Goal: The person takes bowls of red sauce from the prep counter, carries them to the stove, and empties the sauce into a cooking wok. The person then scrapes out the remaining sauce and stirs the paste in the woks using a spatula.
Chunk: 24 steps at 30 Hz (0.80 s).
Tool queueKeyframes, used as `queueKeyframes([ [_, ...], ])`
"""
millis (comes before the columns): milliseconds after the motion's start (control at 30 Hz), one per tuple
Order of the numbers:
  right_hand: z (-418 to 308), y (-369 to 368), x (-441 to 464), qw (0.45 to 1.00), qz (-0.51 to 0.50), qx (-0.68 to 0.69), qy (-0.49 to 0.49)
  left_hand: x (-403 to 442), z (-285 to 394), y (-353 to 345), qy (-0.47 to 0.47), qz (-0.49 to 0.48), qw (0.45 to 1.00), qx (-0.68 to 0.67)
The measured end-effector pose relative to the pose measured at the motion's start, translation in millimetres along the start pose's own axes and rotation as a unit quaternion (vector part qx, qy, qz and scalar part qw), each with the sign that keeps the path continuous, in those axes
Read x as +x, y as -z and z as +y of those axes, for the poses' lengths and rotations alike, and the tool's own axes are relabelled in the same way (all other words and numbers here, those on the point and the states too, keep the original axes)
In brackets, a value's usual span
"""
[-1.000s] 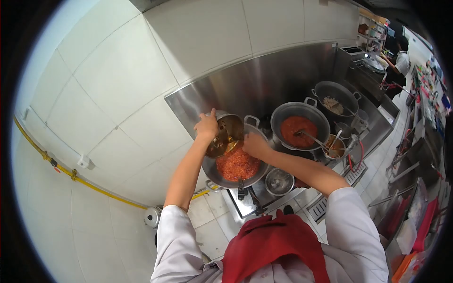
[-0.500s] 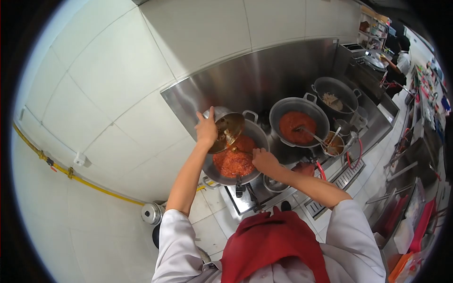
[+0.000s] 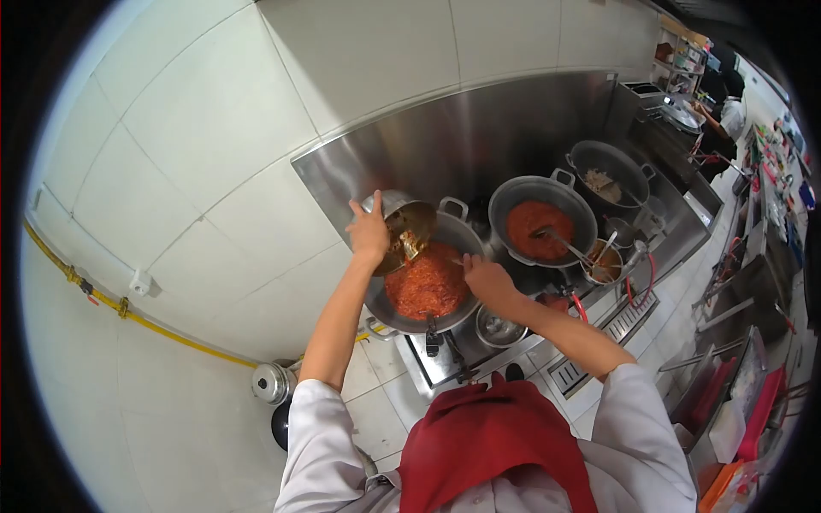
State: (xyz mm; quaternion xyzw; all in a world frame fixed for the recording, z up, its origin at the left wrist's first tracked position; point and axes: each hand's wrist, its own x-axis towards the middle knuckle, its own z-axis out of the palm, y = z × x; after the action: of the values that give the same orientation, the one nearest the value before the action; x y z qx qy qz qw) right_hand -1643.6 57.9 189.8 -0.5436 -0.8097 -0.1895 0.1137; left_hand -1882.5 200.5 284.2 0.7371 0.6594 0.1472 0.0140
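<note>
At the left burner, my left hand [image 3: 369, 231] is closed on the rim of a metal bowl [image 3: 395, 203], which it holds tilted over a large grey pot [image 3: 472, 305]. Brown and yellowish residue shows inside the bowl. Chunky red sauce [image 3: 425, 289] fills the pot's bottom. My right hand [image 3: 489, 282] is closed around the handle of a spoon [image 3: 457, 262] at the pot's right side; the spoon's head is hard to make out against the sauce and bowl.
To the right stands a second pot [image 3: 505, 224] of red sauce with a ladle [image 3: 560, 239] in it. Beyond is a pot [image 3: 583, 152] with pale food. A small pot [image 3: 604, 263] and a metal bowl [image 3: 499, 329] sit near the front edge. Another person [image 3: 727, 120] stands far right.
My right hand has shifted slightly right with the spoon, away from the bowl's mouth. The bowl stays tilted and has moved slightly left with my left hand.
</note>
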Motion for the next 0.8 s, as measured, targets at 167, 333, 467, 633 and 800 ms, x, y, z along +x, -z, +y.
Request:
queueKeyframes([
  [167,15.6,13.8,6.0,0.973,-0.049,0.171,-0.146,17.3,-37.3,-16.1,0.028,0.004,0.997,-0.067],
  [333,13.3,-14.6,2.7,0.982,0.015,0.131,-0.132,25.7,-64.9,-25.7,0.046,-0.032,0.989,-0.138],
  [467,6.3,-24.3,0.5,0.991,0.063,0.058,-0.099,32.1,-77.4,-36.7,0.042,-0.036,0.981,-0.185],
  [633,-2.7,-24.9,-14.3,0.993,0.013,0.064,-0.100,33.3,-77.6,-34.5,0.090,-0.053,0.964,-0.244],
  [800,-9.6,-23.2,-30.0,0.984,-0.056,0.148,-0.084,34.3,-79.7,-40.9,0.071,-0.033,0.970,-0.232],
])
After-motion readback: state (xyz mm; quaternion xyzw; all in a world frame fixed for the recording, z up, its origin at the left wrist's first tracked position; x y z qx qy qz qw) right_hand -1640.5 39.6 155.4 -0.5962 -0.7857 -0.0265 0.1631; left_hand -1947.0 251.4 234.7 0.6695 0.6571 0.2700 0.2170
